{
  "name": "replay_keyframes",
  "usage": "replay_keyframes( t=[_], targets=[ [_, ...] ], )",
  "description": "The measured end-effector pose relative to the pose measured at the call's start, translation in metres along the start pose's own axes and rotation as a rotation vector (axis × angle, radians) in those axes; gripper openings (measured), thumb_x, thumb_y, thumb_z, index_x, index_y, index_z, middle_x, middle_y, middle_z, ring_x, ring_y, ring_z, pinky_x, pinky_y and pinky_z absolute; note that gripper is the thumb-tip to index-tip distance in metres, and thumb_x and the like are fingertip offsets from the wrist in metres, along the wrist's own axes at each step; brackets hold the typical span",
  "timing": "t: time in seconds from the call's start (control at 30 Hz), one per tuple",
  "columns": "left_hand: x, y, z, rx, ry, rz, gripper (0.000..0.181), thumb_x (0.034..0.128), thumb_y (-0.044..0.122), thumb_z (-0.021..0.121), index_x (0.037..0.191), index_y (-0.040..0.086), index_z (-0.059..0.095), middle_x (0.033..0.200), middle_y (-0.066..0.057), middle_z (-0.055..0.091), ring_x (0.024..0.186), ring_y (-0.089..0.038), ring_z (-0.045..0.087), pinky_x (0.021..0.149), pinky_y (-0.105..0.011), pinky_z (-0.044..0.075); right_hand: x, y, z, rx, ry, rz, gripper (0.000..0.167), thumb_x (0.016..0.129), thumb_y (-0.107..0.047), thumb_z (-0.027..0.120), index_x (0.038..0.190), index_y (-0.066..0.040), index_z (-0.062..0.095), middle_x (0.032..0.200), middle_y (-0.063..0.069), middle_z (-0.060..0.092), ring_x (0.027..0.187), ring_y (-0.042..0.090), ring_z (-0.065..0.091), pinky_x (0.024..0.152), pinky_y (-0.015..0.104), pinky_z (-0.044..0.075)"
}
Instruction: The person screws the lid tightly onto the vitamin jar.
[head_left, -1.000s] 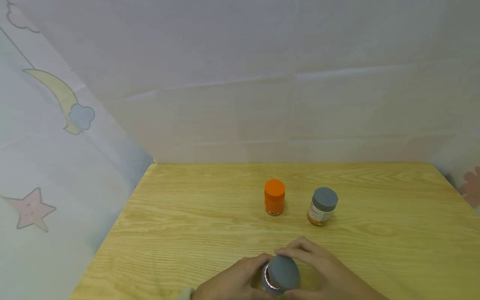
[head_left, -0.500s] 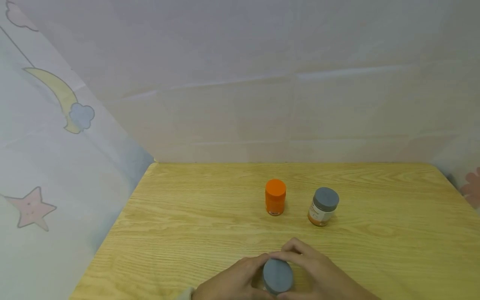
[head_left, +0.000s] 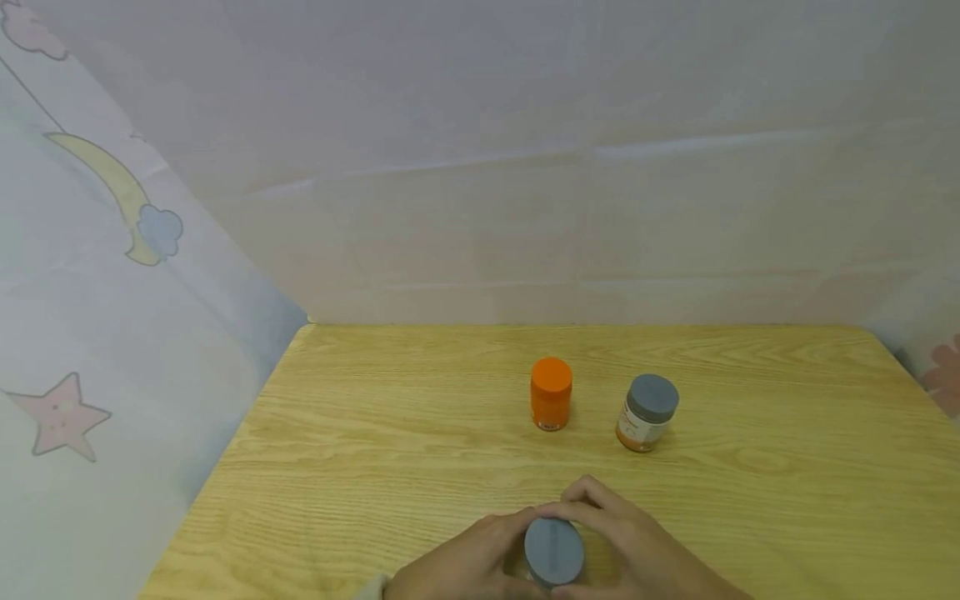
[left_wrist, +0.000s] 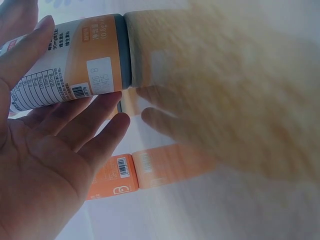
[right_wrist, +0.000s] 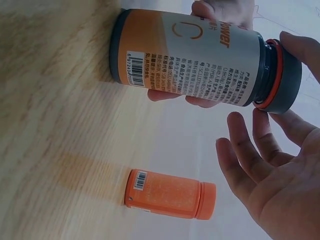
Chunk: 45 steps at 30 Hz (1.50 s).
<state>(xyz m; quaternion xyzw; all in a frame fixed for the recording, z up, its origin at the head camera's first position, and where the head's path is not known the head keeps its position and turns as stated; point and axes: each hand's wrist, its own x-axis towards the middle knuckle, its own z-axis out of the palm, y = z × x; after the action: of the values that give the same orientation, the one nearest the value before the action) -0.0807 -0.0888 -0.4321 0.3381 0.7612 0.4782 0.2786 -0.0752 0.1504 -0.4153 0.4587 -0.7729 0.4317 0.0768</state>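
Near the front edge of the table stands a supplement bottle (right_wrist: 200, 60) with a white and orange label. My left hand (head_left: 461, 562) holds it round the body, the thumb on one side and the fingers on the other. My right hand (head_left: 637, 542) pinches the grey lid (head_left: 554, 552) between thumb and fingers at the bottle's top. In the right wrist view the lid is slightly tilted on the neck, and a red-orange ring shows at its lower rim. The bottle's body is mostly hidden in the head view.
Beyond the hands an orange bottle (head_left: 551, 396) stands upright on the wooden table (head_left: 360, 442). To its right is a second grey-lidded bottle (head_left: 647, 414) with a white and orange label. A pale cloth wall (head_left: 450, 233) borders the back and left.
The lid was tilted to the right, with a shiny rim showing beside it. My right hand has shifted left with the lid, which now covers that rim. My left hand stays put.
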Motion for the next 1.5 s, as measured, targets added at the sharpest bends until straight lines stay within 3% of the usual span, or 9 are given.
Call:
replay_keyframes(
  t=[0.23, 0.7, 1.07, 1.3, 1.5],
  targets=[
    [0.000, -0.001, 0.000, 0.009, 0.004, 0.000, 0.065, 0.0908, 0.033, 0.072, 0.147, 0.031, 0.039, 0.135, 0.014, 0.060, 0.117, 0.004, 0.054, 0.101, -0.020, 0.044, -0.001, 0.000, 0.003, 0.002, 0.010, 0.031, 0.067, 0.078, -0.030, 0.085, 0.136, -0.012, 0.056, 0.115, -0.008, 0.052, 0.099, 0.002, 0.055, 0.081, 0.023, 0.052],
    [0.002, -0.001, 0.001, 0.042, 0.006, -0.017, 0.066, 0.0923, 0.036, 0.069, 0.150, 0.030, 0.038, 0.150, 0.012, 0.047, 0.132, -0.001, 0.047, 0.108, -0.023, 0.040, -0.007, 0.003, 0.016, 0.022, 0.132, 0.065, 0.065, 0.071, -0.027, 0.090, 0.127, -0.012, 0.059, 0.111, -0.006, 0.055, 0.097, 0.004, 0.055, 0.084, 0.020, 0.051],
    [0.001, -0.001, 0.001, 0.034, 0.013, -0.014, 0.063, 0.0922, 0.037, 0.069, 0.148, 0.030, 0.040, 0.145, 0.012, 0.052, 0.124, 0.001, 0.051, 0.103, -0.022, 0.044, -0.007, 0.000, 0.016, -0.015, 0.155, 0.056, 0.065, 0.071, -0.029, 0.091, 0.126, -0.012, 0.061, 0.111, -0.007, 0.055, 0.097, 0.004, 0.053, 0.083, 0.020, 0.051],
    [0.000, -0.003, 0.001, 0.011, 0.013, -0.014, 0.061, 0.0913, 0.036, 0.071, 0.145, 0.029, 0.043, 0.130, 0.014, 0.062, 0.113, 0.004, 0.056, 0.099, -0.020, 0.045, -0.005, -0.002, 0.013, -0.005, 0.133, 0.036, 0.065, 0.072, -0.025, 0.090, 0.128, -0.010, 0.061, 0.114, -0.006, 0.054, 0.100, 0.004, 0.053, 0.085, 0.021, 0.051],
    [0.000, -0.003, 0.002, 0.018, 0.012, -0.009, 0.063, 0.0914, 0.036, 0.070, 0.147, 0.029, 0.040, 0.132, 0.014, 0.061, 0.113, 0.004, 0.056, 0.098, -0.019, 0.045, -0.004, -0.002, 0.013, -0.017, 0.119, 0.025, 0.065, 0.073, -0.025, 0.090, 0.129, -0.009, 0.061, 0.115, -0.005, 0.054, 0.100, 0.004, 0.052, 0.086, 0.018, 0.049]
  ],
)
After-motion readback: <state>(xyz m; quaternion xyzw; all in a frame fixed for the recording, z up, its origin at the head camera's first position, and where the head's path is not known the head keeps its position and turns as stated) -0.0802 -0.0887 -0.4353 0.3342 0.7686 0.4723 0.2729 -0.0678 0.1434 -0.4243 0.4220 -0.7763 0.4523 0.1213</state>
